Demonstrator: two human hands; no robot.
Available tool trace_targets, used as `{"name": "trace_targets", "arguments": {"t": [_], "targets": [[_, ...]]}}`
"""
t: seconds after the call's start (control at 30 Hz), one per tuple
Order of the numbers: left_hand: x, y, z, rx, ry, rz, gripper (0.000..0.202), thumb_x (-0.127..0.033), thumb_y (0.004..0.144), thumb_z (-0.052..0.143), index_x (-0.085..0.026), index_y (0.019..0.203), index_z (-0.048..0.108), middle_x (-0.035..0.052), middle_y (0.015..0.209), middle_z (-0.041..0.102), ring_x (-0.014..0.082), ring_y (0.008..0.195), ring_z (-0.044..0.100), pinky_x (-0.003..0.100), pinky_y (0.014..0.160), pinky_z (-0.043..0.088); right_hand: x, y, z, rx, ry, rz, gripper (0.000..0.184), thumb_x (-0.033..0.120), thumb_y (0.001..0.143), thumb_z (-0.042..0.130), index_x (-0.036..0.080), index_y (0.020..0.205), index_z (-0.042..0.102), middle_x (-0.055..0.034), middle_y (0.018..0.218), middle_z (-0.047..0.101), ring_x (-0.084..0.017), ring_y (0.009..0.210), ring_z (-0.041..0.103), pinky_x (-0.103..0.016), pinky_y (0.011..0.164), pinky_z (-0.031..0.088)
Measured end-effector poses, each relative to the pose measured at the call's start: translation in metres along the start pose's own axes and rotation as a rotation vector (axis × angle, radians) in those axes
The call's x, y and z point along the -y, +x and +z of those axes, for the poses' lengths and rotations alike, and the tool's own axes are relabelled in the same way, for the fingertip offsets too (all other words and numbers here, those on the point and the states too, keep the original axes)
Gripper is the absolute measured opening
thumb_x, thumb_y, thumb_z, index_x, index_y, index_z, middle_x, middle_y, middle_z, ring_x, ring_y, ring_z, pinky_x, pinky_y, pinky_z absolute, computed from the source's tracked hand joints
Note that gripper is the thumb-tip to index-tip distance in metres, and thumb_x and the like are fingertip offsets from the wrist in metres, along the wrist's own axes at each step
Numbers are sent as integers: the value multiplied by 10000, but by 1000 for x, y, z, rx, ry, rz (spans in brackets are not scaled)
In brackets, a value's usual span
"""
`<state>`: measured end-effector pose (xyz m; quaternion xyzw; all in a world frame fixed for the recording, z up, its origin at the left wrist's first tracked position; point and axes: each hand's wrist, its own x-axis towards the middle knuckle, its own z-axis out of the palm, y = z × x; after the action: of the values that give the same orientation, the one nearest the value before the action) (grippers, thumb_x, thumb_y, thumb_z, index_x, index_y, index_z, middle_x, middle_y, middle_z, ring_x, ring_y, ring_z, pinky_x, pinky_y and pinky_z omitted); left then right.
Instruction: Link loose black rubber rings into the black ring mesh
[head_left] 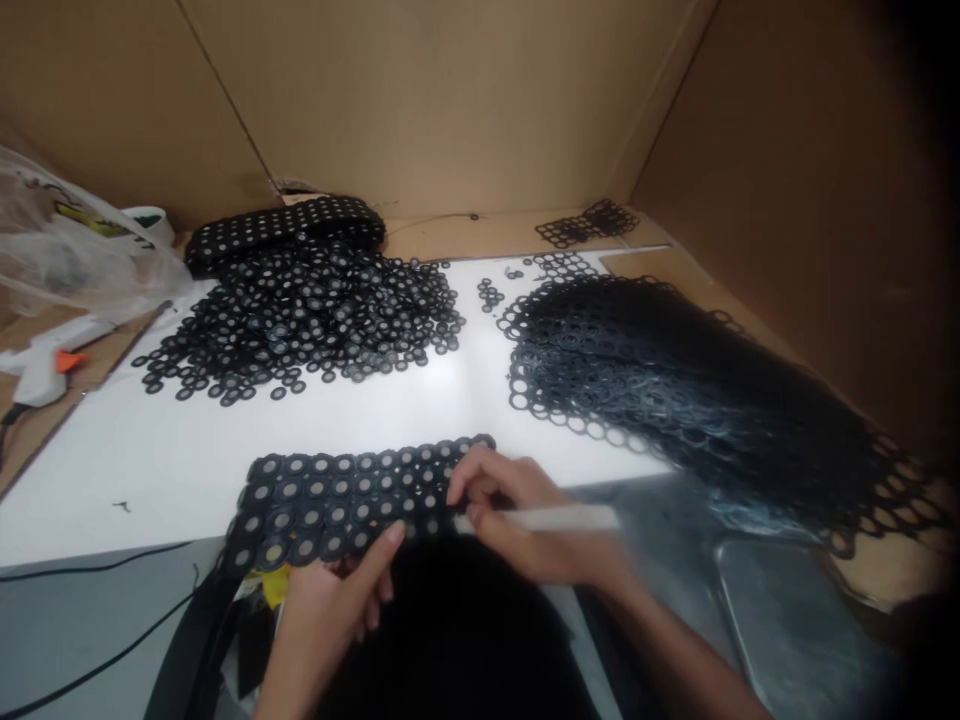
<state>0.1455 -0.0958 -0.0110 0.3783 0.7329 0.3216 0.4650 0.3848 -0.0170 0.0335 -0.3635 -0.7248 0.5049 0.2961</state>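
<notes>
A black sheet (342, 487) made of joined rings with pale grey discs in them spans my lap at the table's front edge. My left hand (337, 595) grips its lower edge, thumb on top and fingers curled underneath. At the sheet's right end, my right hand (517, 510) is closed in a pinch around a white, stick-like tool (577, 517). Its pale tip shows by my fingertips, close to the discs; blur hides what kind of tool it is. My right fingers cover part of the sheet's right end.
Behind the sheet lies a heap of black rings with discs (322, 310), with a rolled disc sheet (289, 228) at its back. A big pile of black ring netting (660, 370) fills the right. A glue gun (45, 360) and a plastic bag (67, 240) are at left.
</notes>
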Motion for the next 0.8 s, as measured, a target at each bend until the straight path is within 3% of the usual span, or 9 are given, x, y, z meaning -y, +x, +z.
{"name": "trace_targets", "arguments": {"t": [0.13, 0.23, 0.37, 0.63, 0.8], "targets": [[-1, 0, 6, 91, -71, 10, 654, -782, 827, 726, -152, 650, 724, 8, 419, 518, 110, 337, 457, 204, 370, 328, 0, 3, 2, 48, -66, 8, 249, 75, 863, 569, 239, 1046, 612, 108, 616, 518, -113, 543, 480, -244, 595, 347], [0, -1, 14, 95, -54, -20, 641, -779, 785, 774, -144, 698, 763, 1, 402, 513, 96, 322, 423, 201, 374, 310, -1, 5, 2, 57, -83, -3, 238, 82, 880, 573, 238, 1056, 609, 113, 615, 526, -107, 531, 478, -240, 592, 345], [-1, -5, 20, 63, -36, -60, 649, -786, 752, 803, -164, 601, 697, -11, 375, 473, 88, 320, 399, 200, 373, 289, 0, 6, 1, 66, -109, -27, 218, 90, 904, 570, 233, 1067, 594, 118, 615, 533, -99, 525, 493, -231, 597, 356], [-9, -9, 20, -13, -4, -10, 652, -771, 738, 817, -191, 516, 619, -19, 360, 442, 97, 319, 399, 208, 358, 306, 0, 6, 10, 47, -342, -100, 190, 132, 942, 588, 229, 1099, 635, 93, 676, 629, -97, 543, 562, -237, 589, 345], [-8, -7, 23, -84, -2, -73, 667, -775, 673, 852, -192, 486, 589, -8, 375, 466, 102, 324, 409, 212, 348, 305, 0, 0, 1, 40, -137, -53, 122, 190, 989, 649, 238, 1100, 628, 112, 639, 596, -88, 533, 552, -217, 588, 391]]}}
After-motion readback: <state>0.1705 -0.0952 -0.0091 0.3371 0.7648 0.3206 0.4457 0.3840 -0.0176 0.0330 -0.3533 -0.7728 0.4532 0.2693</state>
